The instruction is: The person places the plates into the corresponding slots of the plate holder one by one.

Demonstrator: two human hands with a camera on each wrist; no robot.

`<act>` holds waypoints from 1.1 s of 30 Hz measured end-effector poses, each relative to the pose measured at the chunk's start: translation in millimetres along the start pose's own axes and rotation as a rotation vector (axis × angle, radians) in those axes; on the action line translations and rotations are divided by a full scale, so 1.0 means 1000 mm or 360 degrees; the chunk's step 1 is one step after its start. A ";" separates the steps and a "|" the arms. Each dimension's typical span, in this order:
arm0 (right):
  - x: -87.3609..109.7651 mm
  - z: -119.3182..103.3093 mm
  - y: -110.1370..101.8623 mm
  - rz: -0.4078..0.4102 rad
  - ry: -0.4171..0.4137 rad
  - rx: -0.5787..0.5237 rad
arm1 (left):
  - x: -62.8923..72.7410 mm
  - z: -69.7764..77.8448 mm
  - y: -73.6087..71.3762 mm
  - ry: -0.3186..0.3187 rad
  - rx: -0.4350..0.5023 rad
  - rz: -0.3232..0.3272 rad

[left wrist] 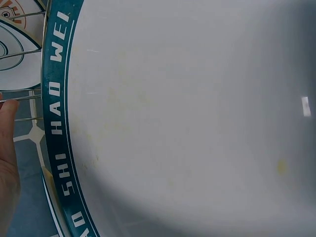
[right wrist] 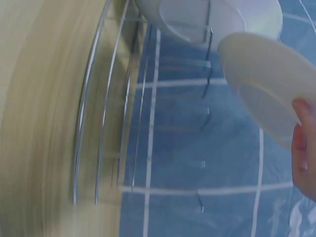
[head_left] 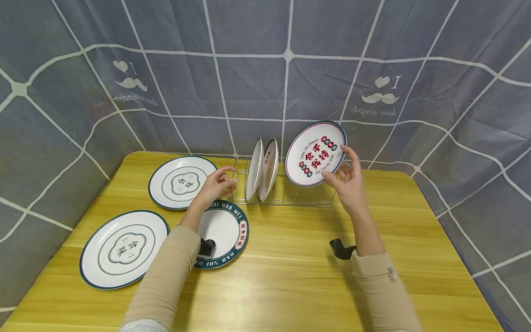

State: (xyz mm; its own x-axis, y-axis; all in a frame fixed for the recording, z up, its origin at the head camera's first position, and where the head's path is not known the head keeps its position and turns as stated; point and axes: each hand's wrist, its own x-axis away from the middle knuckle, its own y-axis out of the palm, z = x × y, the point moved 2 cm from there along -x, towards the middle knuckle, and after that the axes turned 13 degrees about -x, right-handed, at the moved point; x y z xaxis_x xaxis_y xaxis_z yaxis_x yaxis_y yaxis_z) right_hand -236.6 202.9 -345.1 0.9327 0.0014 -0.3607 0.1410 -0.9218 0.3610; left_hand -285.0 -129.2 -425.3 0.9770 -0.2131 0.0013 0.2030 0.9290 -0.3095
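Observation:
My right hand (head_left: 348, 182) grips the right edge of a white plate (head_left: 309, 159) with red characters and a dark green rim, held tilted over the right part of a wire dish rack (head_left: 290, 203). The right wrist view shows that plate's plain underside (right wrist: 266, 79) apart from the rack wires. At the rack's left end, my left hand (head_left: 215, 186) pinches the wire with curled fingers. Two plates stand upright in the rack: a white one (head_left: 254, 170) and a patterned one (head_left: 268, 170). A green-rimmed plate (head_left: 217, 230) lies flat below my left hand, partly hidden by the forearm.
Two white plates with dark blue rims lie on the table at left, one farther back (head_left: 166, 184) and one nearer (head_left: 99, 249). The wooden table (head_left: 282, 286) meets a grey-blue checked curtain (head_left: 249, 87) behind the rack. Black wrist cameras sit on both forearms.

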 end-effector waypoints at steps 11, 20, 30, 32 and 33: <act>-0.004 0.018 0.027 -0.0091 -0.0097 0.0483 | 0.009 0.017 -0.001 -0.0032 0.0039 -0.0040; 0.000 0.012 0.060 -0.0185 -0.0122 0.0559 | 0.013 0.023 -0.001 -0.0039 0.0021 -0.0052; 0.000 0.033 0.067 -0.0183 -0.0041 0.0719 | 0.015 0.025 -0.001 -0.0011 -0.0002 -0.0048; -0.002 0.044 0.062 -0.0163 -0.0015 0.0746 | 0.015 0.025 -0.001 -0.0004 -0.0012 -0.0043; -0.003 0.050 0.059 -0.0163 -0.0017 0.0759 | 0.015 0.025 -0.001 -0.0001 -0.0018 -0.0040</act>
State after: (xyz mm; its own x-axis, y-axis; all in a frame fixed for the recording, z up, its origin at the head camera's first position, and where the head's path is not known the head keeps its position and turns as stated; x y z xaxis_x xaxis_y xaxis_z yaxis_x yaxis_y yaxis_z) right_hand -247.8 129.0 -365.1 0.9181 0.0997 -0.3837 0.0616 -0.9920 -0.1103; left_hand -268.8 -125.6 -400.8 0.9717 -0.2361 0.0095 0.2267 0.9198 -0.3202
